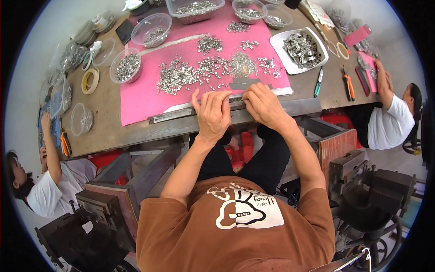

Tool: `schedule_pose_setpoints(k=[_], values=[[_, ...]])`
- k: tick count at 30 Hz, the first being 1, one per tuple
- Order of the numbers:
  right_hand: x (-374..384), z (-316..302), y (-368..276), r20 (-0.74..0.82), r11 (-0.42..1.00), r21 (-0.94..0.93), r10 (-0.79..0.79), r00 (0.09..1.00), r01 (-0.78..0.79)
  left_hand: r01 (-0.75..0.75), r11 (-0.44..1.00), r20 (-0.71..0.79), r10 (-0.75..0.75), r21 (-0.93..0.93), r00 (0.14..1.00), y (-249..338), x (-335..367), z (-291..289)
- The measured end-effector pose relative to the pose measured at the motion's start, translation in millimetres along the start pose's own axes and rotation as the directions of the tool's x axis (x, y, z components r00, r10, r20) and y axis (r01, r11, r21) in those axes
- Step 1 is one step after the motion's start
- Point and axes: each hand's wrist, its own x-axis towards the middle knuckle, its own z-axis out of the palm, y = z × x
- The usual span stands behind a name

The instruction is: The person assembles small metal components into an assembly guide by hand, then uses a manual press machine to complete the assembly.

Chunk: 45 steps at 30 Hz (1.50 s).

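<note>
My left hand [213, 112] and my right hand [265, 105] rest side by side at the front edge of the worktable. Their curled fingers press down at a long metal bar [172, 116] with a dark slot showing between them. My left little finger sticks up; what the fingertips touch is too small to make out. A flat grey strip [249, 83] lies just beyond my right fingers. Past the hands, several piles of small shiny metal pieces [176, 76] are spread on a pink mat [140, 104].
A white dish [276, 43] of metal parts stands right, near a teal-handled tool [318, 82] and orange-handled pliers [348, 86]. Clear tubs [113, 68] and tape rolls [84, 80] sit left. One co-worker [389, 118] is right, another [50, 190] left. Vises [97, 213] flank me.
</note>
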Motion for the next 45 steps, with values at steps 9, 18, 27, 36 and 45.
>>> schedule_pose_setpoints(k=[9, 18, 27, 36, 45], values=[[-3, -5, -1, 0.143, 0.960, -0.202, -0.166, 0.976, 0.193, 0.006, 1.000, 0.004, -0.006, -0.008, 1.000, 0, 0, -1], [-12, 12, 2, -0.074, 0.923, 0.325, 0.244, 0.967, -0.208, 0.019, 1.000, 0.016, -0.019, -0.011, 1.000, 0, 0, -3], [-14, 16, -4, -0.130, 0.923, 0.267, 0.319, 0.939, -0.277, 0.144, 0.989, -0.052, -0.143, 0.027, 0.988, -47, 12, -61], [65, 59, -27, -0.113, 0.980, 0.182, 0.103, 0.988, -0.081, 0.106, 0.978, 0.206, -0.143, 0.181, 0.968, -85, 35, -87], [93, 99, -38, -0.104, 0.990, 0.094, 0.118, 0.987, -0.109, 0.015, 0.976, 0.296, -0.081, 0.219, 0.952, -96, 35, -78]])
